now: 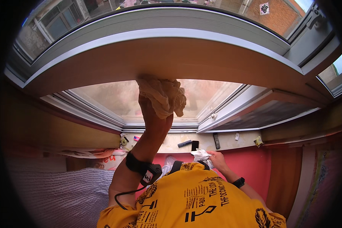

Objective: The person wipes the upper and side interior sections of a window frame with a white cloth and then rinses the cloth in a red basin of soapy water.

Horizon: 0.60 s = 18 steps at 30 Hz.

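Observation:
My left hand (pixel 147 107) is raised in front of the window, its fingers mostly hidden by a crumpled beige cloth (pixel 164 98). The cloth lies against the lower edge of the window's broad horizontal crossbar (pixel 199 57). Behind my wrist is the hazy lower glass pane (pixel 111 95). Lower down, close to my body, my right hand (pixel 215 159) grips a bunched white cloth (pixel 201 154) just in front of the windowsill. A black smartphone (pixel 195 144) lies on the sill beside the white cloth.
The pale windowsill (pixel 171 139) also carries a black remote control (pixel 216 140), a dark blue elongated object (pixel 184 143) and a small yellowish packet (pixel 257 141). An inner sash (pixel 239 105) angles in at right. Striped fabric (pixel 79 188) hangs or lies at left.

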{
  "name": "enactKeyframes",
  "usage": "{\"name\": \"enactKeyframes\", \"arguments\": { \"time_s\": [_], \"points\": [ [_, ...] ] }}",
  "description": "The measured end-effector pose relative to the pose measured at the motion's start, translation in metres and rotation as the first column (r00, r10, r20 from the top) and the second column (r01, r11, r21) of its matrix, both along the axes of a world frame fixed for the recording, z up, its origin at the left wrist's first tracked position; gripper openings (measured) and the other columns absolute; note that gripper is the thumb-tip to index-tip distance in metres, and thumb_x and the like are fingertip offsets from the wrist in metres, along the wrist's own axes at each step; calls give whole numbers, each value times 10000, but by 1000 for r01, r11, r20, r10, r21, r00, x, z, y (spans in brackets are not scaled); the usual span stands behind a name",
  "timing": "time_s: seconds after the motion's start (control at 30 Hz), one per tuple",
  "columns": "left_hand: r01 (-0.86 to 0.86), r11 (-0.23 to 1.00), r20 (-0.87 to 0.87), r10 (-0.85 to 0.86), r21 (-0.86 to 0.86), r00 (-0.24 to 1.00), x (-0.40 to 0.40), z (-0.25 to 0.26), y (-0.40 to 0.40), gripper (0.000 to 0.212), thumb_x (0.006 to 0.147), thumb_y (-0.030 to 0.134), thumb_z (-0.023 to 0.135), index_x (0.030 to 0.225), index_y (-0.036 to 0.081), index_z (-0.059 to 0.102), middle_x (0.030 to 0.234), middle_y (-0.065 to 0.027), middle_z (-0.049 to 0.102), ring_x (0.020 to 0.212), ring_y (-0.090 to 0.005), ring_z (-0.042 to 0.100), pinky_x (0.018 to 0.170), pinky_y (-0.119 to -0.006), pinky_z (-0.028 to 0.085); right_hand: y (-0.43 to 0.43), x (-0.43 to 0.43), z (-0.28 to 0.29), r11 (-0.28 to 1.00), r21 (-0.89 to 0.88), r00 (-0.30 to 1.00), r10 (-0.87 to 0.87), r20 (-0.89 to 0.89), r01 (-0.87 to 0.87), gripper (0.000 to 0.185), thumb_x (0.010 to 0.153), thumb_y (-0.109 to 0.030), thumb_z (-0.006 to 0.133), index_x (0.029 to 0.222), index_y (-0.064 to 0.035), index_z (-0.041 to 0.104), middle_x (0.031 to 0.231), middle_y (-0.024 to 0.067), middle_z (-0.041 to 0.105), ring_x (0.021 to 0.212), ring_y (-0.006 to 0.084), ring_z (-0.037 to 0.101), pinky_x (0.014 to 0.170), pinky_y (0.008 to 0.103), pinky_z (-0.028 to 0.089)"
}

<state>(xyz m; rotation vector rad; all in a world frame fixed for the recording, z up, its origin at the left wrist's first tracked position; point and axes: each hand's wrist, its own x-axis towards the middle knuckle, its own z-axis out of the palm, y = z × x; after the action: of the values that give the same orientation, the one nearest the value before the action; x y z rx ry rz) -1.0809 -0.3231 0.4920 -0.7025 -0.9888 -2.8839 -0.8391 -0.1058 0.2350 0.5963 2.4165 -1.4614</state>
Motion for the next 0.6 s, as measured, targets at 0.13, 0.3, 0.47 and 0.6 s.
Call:
{"name": "enactKeyframes", "arguments": {
  "time_s": [0.13, 0.3, 0.47, 0.6],
  "points": [
    [71, 995, 5, -71, -74, 997, 3, -19, 27, 164, 939, 156, 542, 1037, 40, 482, 925, -92, 561, 790, -178, 583, 622, -302, 495, 22, 27, -1, 992, -45, 991, -123, -44, 121, 336, 801, -53, 518, 1099, 41, 640, 970, 120, 698, 868, 153, 653, 788, 268, 496],
    [175, 984, 102, -179, 39, 979, 24, -10, 100, 136, 927, 134, 572, 1003, 34, 521, 871, -76, 590, 682, -170, 600, 543, -296, 504, 39, 50, 9, 952, -92, 954, -282, 103, 292, 332, 790, -70, 527, 1086, 12, 654, 959, 153, 699, 867, 200, 675, 777, 304, 512],
    [213, 977, 156, -213, 15, 965, 45, 2, 145, 175, 935, 132, 533, 1067, 17, 524, 980, -120, 593, 812, -216, 610, 624, -336, 528, 59, 57, 13, 918, -152, 930, -364, 43, 366, 336, 801, -50, 524, 1103, 43, 641, 953, 102, 693, 848, 133, 649, 757, 262, 501],
    [357, 931, 180, -339, -76, 923, 45, -1, 178, 207, 938, 152, 518, 1050, -21, 520, 970, -161, 602, 810, -256, 612, 589, -357, 533, 67, 63, 12, 927, -119, 934, -357, 17, 356, 358, 783, -55, 518, 1110, 25, 638, 1005, 158, 693, 897, 204, 670, 808, 297, 506]
  ]
}}
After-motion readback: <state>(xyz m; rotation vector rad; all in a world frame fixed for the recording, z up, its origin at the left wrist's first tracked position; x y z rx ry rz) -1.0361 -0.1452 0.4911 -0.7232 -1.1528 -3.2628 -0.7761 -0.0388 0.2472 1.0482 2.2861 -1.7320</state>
